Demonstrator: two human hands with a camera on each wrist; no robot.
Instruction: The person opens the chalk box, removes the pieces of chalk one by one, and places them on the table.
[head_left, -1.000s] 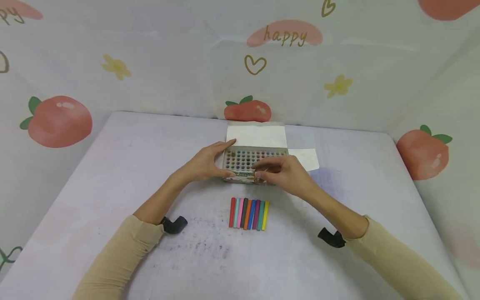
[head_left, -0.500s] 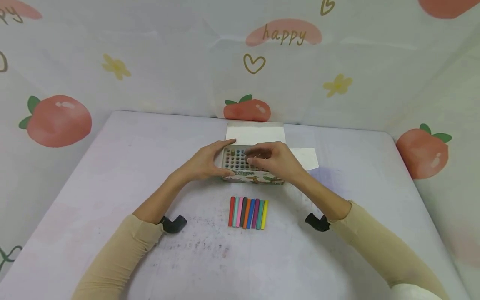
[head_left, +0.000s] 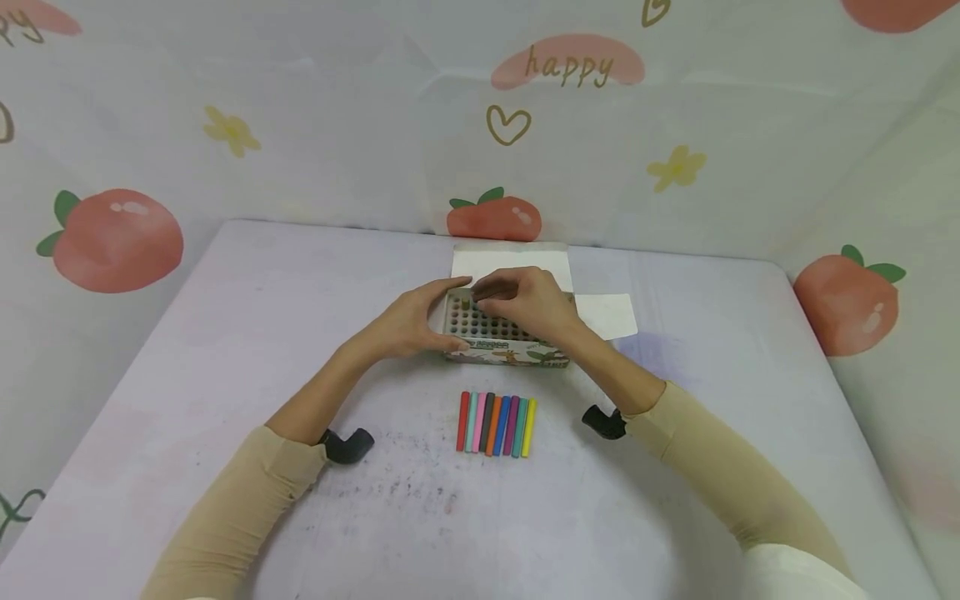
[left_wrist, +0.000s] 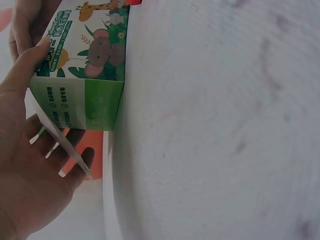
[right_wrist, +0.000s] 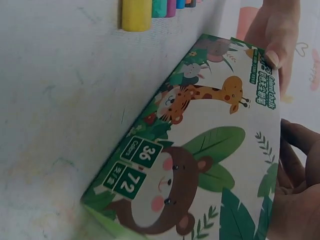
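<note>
A printed chalk box (head_left: 517, 354) stands with its lid up, showing rows of chalk ends inside. My left hand (head_left: 411, 321) grips its left end, thumb on the front face and index finger reaching to the back edge. Over the open top, my right hand (head_left: 532, 304) has its fingers bent down near the back left. Close by its fingertips, one chalk stick (head_left: 465, 304) pokes above the others. Whether the right fingers pinch a stick I cannot tell. In the right wrist view the box front (right_wrist: 200, 135) hides part of that hand.
A row of several coloured chalk sticks (head_left: 497, 425) lies in front of the box. The raised white lid (head_left: 513, 257) and a side flap (head_left: 607, 316) extend behind and to the right. A patterned cloth wall (head_left: 360, 125) rises behind the table (head_left: 315, 517).
My right hand has moved left and back across the box top, from the front right toward the protruding stick. The left hand and the chalk row stay put.
</note>
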